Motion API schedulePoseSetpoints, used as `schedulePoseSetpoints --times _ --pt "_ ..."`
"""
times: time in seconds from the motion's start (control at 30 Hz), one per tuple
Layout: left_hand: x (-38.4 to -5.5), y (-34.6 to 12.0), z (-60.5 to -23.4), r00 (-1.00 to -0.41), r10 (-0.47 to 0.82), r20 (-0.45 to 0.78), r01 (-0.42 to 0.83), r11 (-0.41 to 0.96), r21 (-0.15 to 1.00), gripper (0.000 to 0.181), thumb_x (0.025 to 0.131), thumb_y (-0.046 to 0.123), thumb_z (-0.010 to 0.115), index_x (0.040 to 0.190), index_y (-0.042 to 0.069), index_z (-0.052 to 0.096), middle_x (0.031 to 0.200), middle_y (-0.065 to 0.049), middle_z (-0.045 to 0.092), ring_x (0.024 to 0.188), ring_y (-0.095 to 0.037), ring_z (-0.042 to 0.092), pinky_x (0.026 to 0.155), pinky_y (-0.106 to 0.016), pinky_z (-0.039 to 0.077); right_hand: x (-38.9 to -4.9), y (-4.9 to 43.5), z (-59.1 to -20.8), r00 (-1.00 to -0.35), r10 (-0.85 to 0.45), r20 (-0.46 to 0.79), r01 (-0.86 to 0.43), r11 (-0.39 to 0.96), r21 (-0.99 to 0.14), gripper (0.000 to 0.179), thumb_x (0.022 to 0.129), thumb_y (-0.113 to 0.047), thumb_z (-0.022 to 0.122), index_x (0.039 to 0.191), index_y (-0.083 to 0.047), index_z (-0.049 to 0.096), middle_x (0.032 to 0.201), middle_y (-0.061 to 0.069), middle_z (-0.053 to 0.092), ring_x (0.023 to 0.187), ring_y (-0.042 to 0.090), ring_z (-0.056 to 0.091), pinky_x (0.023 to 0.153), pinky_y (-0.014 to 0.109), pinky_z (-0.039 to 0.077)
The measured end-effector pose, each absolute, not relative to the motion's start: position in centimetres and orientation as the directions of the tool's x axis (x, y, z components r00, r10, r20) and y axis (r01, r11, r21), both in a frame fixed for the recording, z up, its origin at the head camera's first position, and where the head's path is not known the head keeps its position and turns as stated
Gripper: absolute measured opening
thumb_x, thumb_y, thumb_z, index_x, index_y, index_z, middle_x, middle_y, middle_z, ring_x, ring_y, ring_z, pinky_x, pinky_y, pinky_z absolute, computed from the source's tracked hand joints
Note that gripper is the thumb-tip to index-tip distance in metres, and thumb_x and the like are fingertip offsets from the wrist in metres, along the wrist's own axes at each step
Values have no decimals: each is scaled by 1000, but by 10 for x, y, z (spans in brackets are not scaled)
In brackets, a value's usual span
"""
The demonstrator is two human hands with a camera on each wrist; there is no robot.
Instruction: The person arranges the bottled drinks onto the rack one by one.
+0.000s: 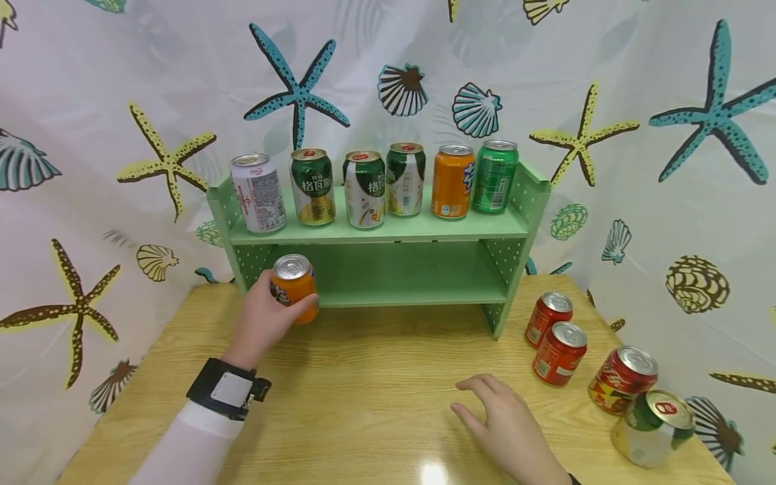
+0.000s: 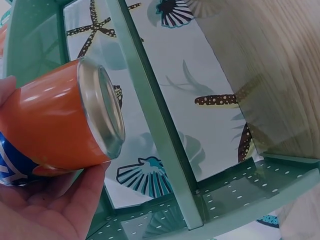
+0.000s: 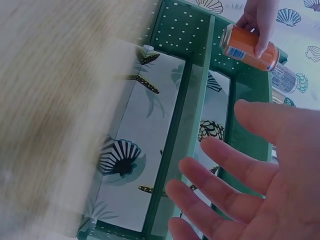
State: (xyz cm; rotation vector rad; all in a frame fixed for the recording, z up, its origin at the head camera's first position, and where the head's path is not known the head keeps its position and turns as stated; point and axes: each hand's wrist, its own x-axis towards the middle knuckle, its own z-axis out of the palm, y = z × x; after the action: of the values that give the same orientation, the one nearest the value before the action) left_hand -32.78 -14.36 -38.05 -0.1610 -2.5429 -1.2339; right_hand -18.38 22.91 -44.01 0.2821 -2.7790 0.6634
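Note:
My left hand [image 1: 263, 313] grips an orange soda can [image 1: 296, 288] upright, thumb on the near side, at the left front of the green shelf [image 1: 406, 277]. In the left wrist view the can [image 2: 55, 120] lies across the palm, with fingers beneath and a thumb tip above. Whether its base touches the lower board cannot be told. Above the table, my right hand [image 1: 506, 424] is held with fingers loosely spread and nothing in them. The right wrist view shows that same hand [image 3: 250, 190] palm and fingers, apart from everything.
On the top board stand a pale pink can [image 1: 259, 195], several green-and-white cans [image 1: 312, 188], another orange can [image 1: 452, 185] and a green can [image 1: 496, 178]. Red cans [image 1: 559, 357] and a green-and-white can [image 1: 649, 434] stand along the right of the wooden table [image 1: 364, 391]. A patterned curtain surrounds it.

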Motion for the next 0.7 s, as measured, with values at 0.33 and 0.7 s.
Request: schedulePoseSetpoints --times 0.33,0.7 --pt "-342 -149 -387 -944 -25 329 237 643 728 77 87 50 80 136 1 47 126 -20 65 110 -37 67 96 -54 56 -184 227 -443 -940 -105 324 -245 870 -429 19 92 -28 80 108 -21 74 109 -3 72 105 20 70 91 48 57" --pt "-355 -150 -391 -945 -57 323 223 609 761 76 89 45 80 138 0 46 129 -22 63 114 -39 65 100 -55 54 -185 228 -447 -912 -82 402 -263 868 -420 17 89 -24 83 104 -23 75 102 -8 71 95 12 69 84 40 58"
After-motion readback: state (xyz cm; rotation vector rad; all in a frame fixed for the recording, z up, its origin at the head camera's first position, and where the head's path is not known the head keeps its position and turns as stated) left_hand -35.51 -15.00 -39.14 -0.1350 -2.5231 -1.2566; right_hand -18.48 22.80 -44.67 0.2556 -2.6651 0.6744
